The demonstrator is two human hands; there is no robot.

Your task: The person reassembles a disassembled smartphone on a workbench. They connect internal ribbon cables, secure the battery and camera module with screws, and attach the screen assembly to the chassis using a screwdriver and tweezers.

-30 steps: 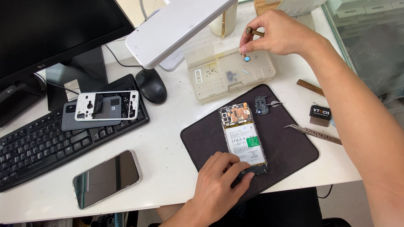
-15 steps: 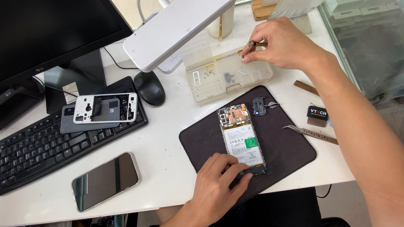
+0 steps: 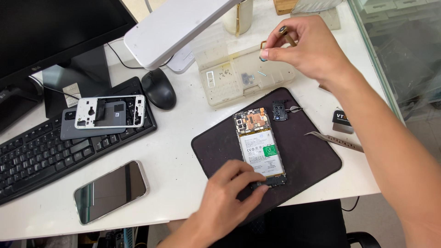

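An opened phone with its back off, battery and circuit board showing, lies on a dark work mat. My left hand presses on the phone's bottom end, fingers curled over it. My right hand hovers over a clear plastic parts tray at the back, pinching a small screwdriver between thumb and fingers. A small black camera module rests on the mat beside the phone's top.
Metal tweezers lie at the mat's right edge. A white phone frame and grey back cover sit on a black keyboard. An intact phone lies front left. A black mouse, monitor and white lamp head stand behind.
My right hand has shifted slightly left and lower over the parts tray with the screwdriver. The left hand has stayed on the phone's bottom end.
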